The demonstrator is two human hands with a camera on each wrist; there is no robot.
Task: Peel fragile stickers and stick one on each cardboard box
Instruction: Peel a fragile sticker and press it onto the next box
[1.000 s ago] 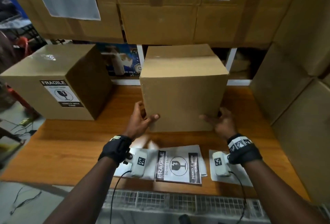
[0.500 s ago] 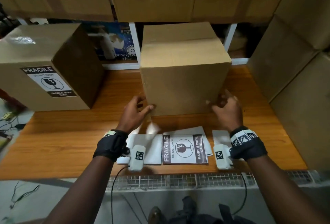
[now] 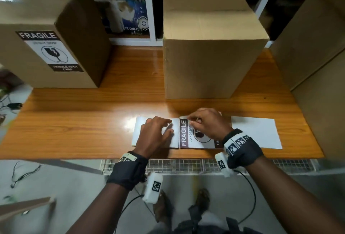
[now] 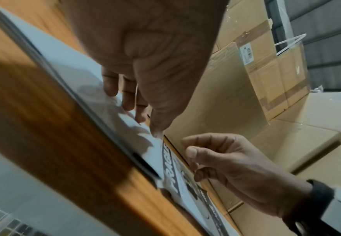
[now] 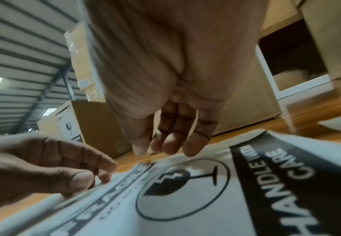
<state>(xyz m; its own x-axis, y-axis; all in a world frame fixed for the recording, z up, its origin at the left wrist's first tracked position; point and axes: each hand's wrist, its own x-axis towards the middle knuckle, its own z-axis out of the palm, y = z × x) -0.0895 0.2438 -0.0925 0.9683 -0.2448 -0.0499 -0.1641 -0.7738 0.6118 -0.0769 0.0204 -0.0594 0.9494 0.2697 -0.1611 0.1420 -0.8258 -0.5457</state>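
While left hand (image 3: 155,135) presses flat on white backing (image 3: 139,131) on bench (image 3: 84,122), right hand (image 3: 207,124) pinches sticker (image 3: 184,135) corner just beside; bare box (image 3: 211,66) beyond both hands.

Head view high, facing down; wrist views low, close, facing each other; all share sticker (image 3: 188,136).

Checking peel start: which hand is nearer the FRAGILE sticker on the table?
Right. The right hand lies over the FRAGILE sticker, fingertips at its far corner by the FRAGILE band. The left hand rests on the white sheet just left of it.
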